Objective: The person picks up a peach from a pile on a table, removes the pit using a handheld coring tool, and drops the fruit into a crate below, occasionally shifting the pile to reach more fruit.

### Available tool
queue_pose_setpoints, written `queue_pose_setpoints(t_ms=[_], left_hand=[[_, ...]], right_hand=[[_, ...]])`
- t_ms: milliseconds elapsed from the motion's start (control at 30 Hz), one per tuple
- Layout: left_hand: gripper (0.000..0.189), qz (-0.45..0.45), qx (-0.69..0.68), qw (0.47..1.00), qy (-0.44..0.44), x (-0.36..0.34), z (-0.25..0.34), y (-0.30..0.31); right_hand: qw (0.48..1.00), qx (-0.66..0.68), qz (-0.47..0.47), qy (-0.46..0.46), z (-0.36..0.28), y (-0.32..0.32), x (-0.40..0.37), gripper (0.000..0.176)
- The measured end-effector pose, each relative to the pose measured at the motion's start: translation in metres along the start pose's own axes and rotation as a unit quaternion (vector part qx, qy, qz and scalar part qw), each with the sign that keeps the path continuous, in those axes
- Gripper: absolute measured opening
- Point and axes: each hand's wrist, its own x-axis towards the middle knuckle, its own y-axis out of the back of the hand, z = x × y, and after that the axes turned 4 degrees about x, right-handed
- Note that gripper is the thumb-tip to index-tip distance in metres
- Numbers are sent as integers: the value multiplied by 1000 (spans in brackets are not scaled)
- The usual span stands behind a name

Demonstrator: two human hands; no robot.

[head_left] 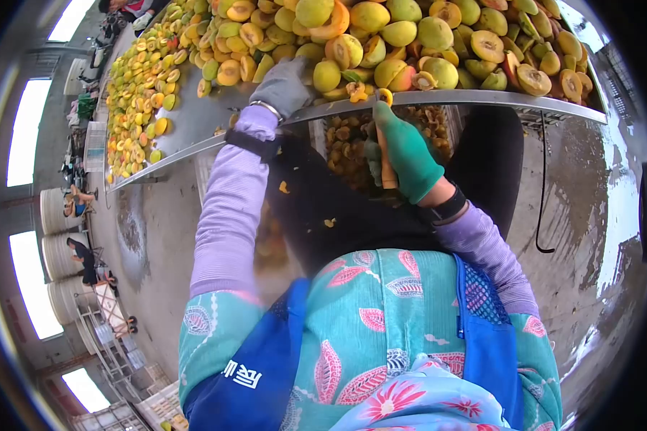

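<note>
My left hand (pixel 282 87), in a grey glove, reaches over the tray's front edge and touches the piled peaches. Its fingers look stretched out, slightly blurred, their tips partly hidden among the fruit. My right hand (pixel 410 152), in a green glove, is wrapped round a pitting tool with a wooden handle (pixel 387 164). The tool's curved tip (pixel 385 96) points up at the tray rim, with orange flesh by it. Whole and halved yellow-green peaches (pixel 345 50) are heaped on the metal tray (pixel 219 97). A torn bit of peach (pixel 356 91) lies at the rim, left of the tip.
Below the rim, between my knees, a crate holds brown peach pits and scraps (pixel 345 144). A dark hooked rod (pixel 543 194) hangs from the tray at right. The concrete floor (pixel 575 187) is wet. Another person (pixel 133 8) is at the far left end; others sit farther off.
</note>
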Motion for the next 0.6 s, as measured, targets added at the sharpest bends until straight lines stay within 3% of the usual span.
queue_pose_setpoints(t_ms=[100, 133, 167, 233, 267, 300, 367, 400, 500, 533, 600], left_hand=[[51, -65, -149, 982, 99, -15, 7, 32], [43, 12, -153, 982, 110, -24, 0, 28], [40, 27, -287, 947, 142, -31, 1, 28], [35, 63, -535, 819, 197, -54, 10, 32], [29, 41, -517, 826, 220, -64, 27, 49], [30, 61, -529, 826, 186, -72, 41, 55], [34, 96, -552, 820, 114, -85, 70, 57], [40, 65, -750, 639, 160, -86, 81, 51], [42, 86, -846, 494, 179, -90, 104, 53], [37, 97, -856, 474, 182, -90, 105, 50], [33, 191, -642, 732, 125, -92, 102, 40]], right_hand=[[992, -77, -54, 88, 0, 5, 12, 45], [996, 82, -9, -35, 4, 5, 21, 43], [998, 53, -19, -28, 1, 2, 16, 39], [999, -7, -43, -15, -9, -7, 3, 33], [989, -100, -52, 96, 0, -15, 3, 35], [959, -191, -39, 207, 9, -24, 4, 39], [834, -456, -28, 309, 11, -27, 3, 40], [844, -460, -33, 273, 19, -29, 6, 45], [849, -459, -28, 259, 24, -30, -1, 45], [858, -436, -28, 270, 25, -30, -4, 45], [873, -387, -30, 294, 26, -34, -10, 45]])
